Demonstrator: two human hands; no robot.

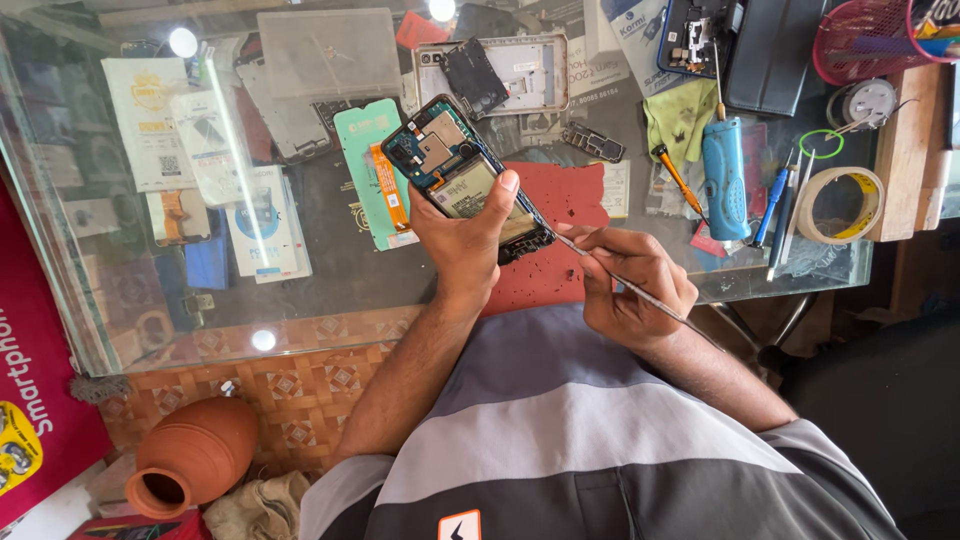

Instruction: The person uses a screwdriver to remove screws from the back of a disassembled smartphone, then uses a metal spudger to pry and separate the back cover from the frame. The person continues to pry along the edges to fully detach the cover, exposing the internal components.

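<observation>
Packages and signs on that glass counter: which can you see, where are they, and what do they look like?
White flat packet: far left under the glass, yellow mark on top.
White and blue packet: nearer the person, rectangular.
Teal sleeve: beside the opened phone held in the left hand.
Magenta sign: left of the counter, yellow patch.

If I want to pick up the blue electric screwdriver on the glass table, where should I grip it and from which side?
Probably grip the blue screwdriver around its thick body, coming from above. It lies flat on the glass table, thin bit pointing away from the person, so the fingers should close across its width; tools lie close on both sides.
</observation>
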